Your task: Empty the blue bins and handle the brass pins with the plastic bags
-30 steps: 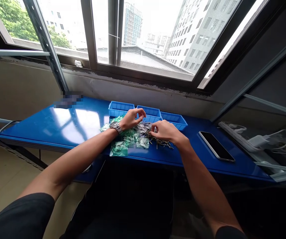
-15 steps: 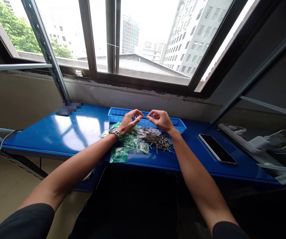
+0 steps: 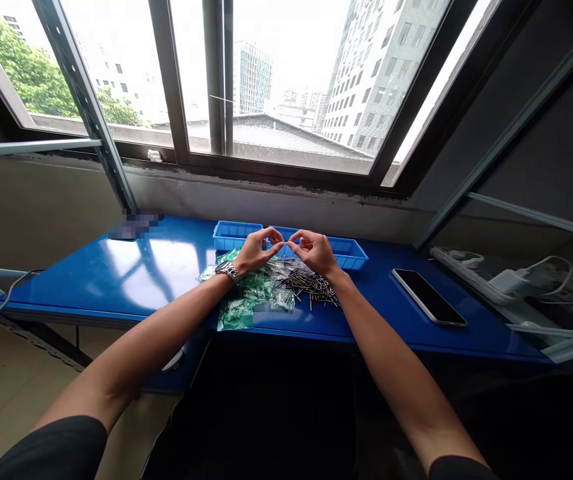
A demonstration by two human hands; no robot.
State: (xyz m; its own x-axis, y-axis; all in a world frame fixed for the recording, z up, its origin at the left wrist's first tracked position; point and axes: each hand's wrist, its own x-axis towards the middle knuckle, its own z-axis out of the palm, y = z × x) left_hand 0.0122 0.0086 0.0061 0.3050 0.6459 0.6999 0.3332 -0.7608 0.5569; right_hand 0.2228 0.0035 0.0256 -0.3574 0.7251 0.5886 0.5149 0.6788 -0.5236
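My left hand (image 3: 258, 249), with a metal watch (image 3: 228, 271) at its wrist, has thumb and forefinger pinched together. Facing it, my right hand (image 3: 315, 251) pinches in the same way. Their fingertips almost meet on a thin small rod (image 3: 285, 243), mostly covered by the fingers. Below the hands lie green-printed clear plastic bags (image 3: 236, 313) with small parts inside. A loose pile of thin dark and brass-coloured rods (image 3: 311, 287), perhaps screws, sits beside them under my right hand. Behind the hands stands a blue plastic bin (image 3: 236, 231), partly hidden by them.
A phone (image 3: 429, 297) lies on the blue table (image 3: 166, 293) at the right. Beyond it are a power strip and a white charger (image 3: 509, 283) with a cable. A blurred dark object (image 3: 134, 227) rests at the far left. Metal rack posts flank the table below the window.
My hands have come closer together, covering more of the thin rod between them. The whole view has shifted slightly; the bags and pile lie as before.
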